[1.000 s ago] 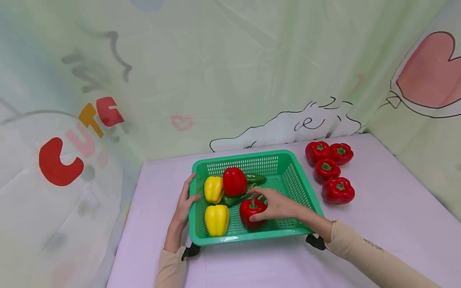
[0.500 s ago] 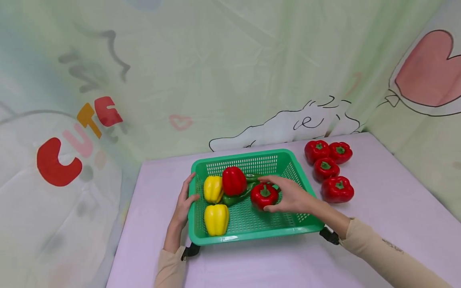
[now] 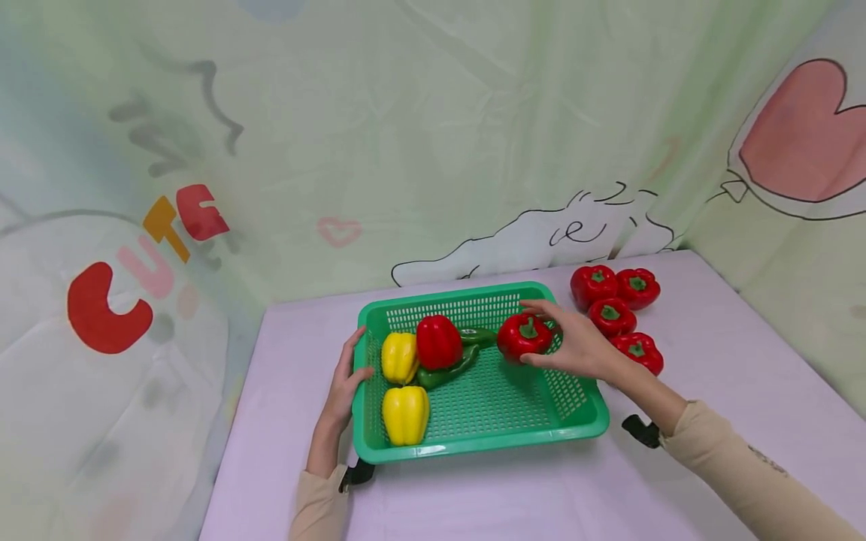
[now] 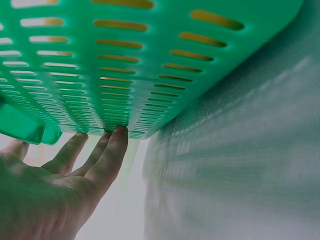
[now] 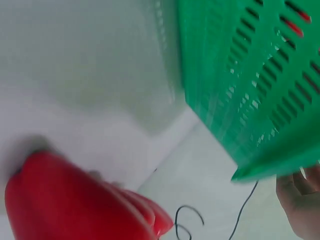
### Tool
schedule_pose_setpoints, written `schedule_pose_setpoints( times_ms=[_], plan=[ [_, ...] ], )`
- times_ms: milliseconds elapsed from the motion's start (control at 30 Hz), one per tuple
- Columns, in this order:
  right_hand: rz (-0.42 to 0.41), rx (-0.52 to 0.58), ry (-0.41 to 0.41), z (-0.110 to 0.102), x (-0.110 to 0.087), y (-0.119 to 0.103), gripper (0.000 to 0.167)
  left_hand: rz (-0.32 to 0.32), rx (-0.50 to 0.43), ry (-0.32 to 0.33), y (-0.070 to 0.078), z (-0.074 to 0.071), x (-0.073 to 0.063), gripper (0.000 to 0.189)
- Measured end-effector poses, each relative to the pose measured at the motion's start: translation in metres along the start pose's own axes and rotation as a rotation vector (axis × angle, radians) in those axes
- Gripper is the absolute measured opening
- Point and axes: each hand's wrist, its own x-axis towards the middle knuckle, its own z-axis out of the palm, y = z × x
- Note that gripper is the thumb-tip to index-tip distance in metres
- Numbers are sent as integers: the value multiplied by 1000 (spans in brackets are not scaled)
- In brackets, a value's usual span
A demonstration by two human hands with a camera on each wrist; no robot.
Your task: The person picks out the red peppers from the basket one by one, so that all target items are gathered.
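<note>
Red bell pepper (image 3: 519, 340), one: located right of centre in the head view, over the right part of the green basket (image 3: 487, 445). Over the last second it has been carried from the lower middle of the basket towards the upper right. Grip of right hand (image 3: 580, 342): pepper pinched between thumb and fingers. Left rim of basket held by left hand (image 3: 342, 387). Two yellow peppers (image 3: 406, 415) are left inside. Move judged under way, set-down not yet made.
</note>
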Motion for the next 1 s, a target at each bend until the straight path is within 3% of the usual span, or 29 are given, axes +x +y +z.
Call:
schedule_pose_setpoints(
  times_ms=[267,567,800,1000],
  plan=[
    [20,-29,131,-33,-1,15,82,3,-14,-5,0,0,-1,71],
    [137,-4,206,-81,-9,24,79,11,-19,-3,0,0,2,71],
    [208,-27,282,-107,-28,51,81,12,-13,-5,0,-1,2,70],
    [296,-57,284,-119,-47,77,85,6,-21,-3,0,0,2,71]
  ],
)
